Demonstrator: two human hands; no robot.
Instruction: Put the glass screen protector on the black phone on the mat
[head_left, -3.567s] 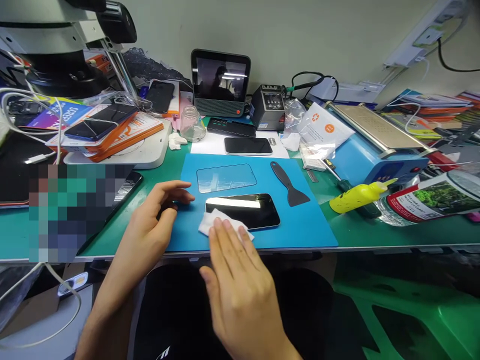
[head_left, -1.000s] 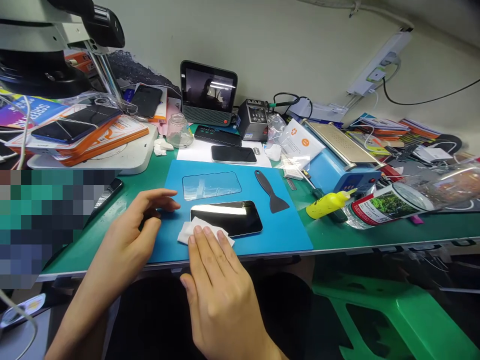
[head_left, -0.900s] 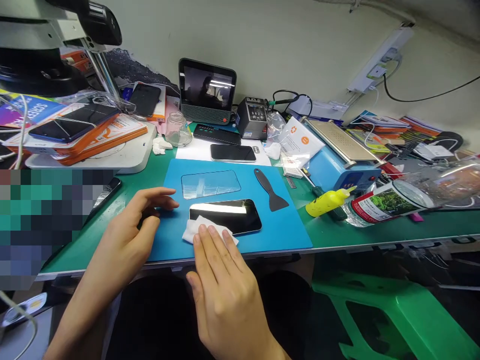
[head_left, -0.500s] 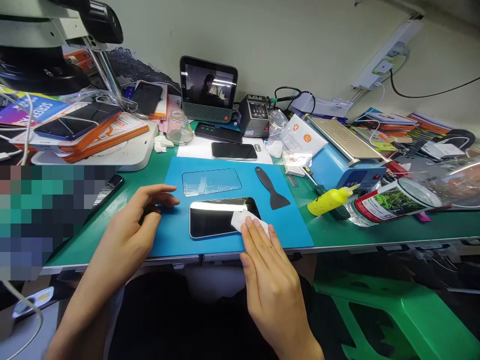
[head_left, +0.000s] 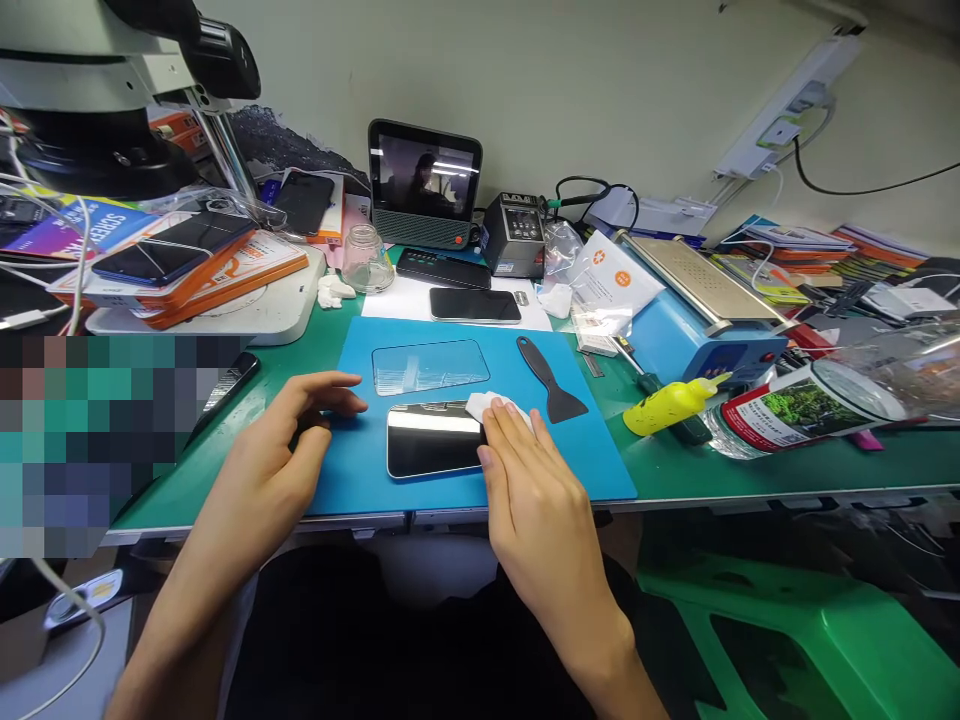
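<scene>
Head view: right hand (head_left: 536,490) presses white wipe (head_left: 491,407) flat onto phone (head_left: 433,452); left hand (head_left: 289,440), grip loosely open, braces blue mat (head_left: 600,460) alongside.

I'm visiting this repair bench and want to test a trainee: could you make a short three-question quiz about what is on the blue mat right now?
1. True or false: the right hand presses a white wipe onto the phone.
2. Which lies on the blue mat right of the phone: A) black scraper, B) glass jar, C) yellow bottle?
3. What clear sheet lies just behind the phone?

Key: 1 true. 2 A. 3 the screen protector; the left hand rests at the mat's left edge, holding nothing visible.
</scene>
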